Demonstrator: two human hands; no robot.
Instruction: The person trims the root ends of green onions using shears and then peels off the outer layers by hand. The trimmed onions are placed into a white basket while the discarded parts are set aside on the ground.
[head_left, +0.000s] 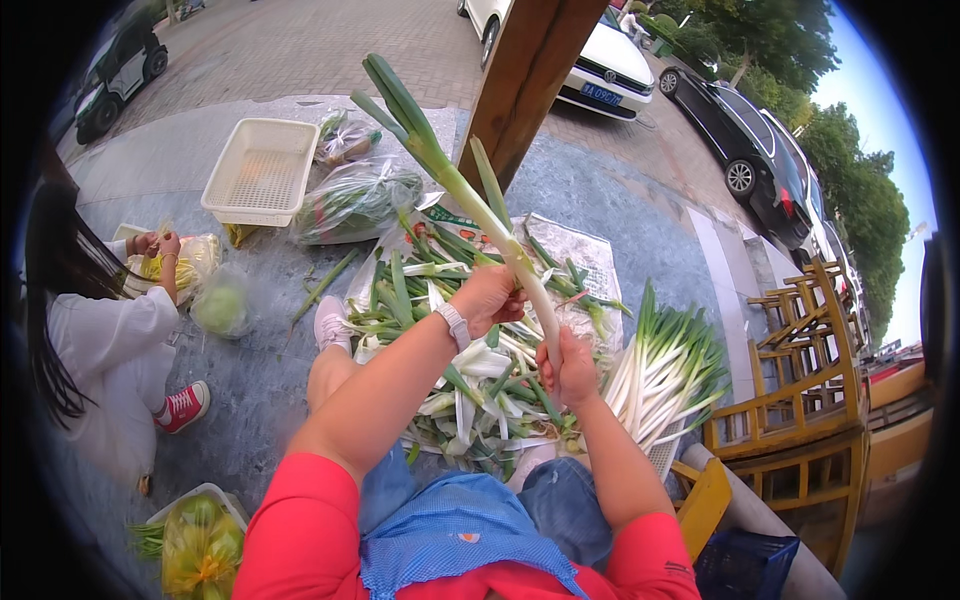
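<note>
My right hand (570, 367) grips the white lower end of a long, thick green onion (491, 217), which slants up and away with its green leaves at the top. Beside the middle of the stalk is my left hand (491, 300), its fingers curled; whether they pinch an outer layer is hidden. Beneath both hands, a heap of stripped onion leaves and peelings (480, 382) lies on a printed white plastic sack (592, 255). To the right, a bunch of cleaned green onions (664, 367) rests on a light plastic basket (664, 454), white ends towards me.
A wooden post (517, 82) rises just beyond the heap. Ahead on the left are a cream plastic basket (259, 165) and bagged greens (356, 202). A seated person (112, 315) handles yellow vegetables at left. Stacked wooden chairs (787, 397) stand at right; parked cars (607, 64) lie beyond.
</note>
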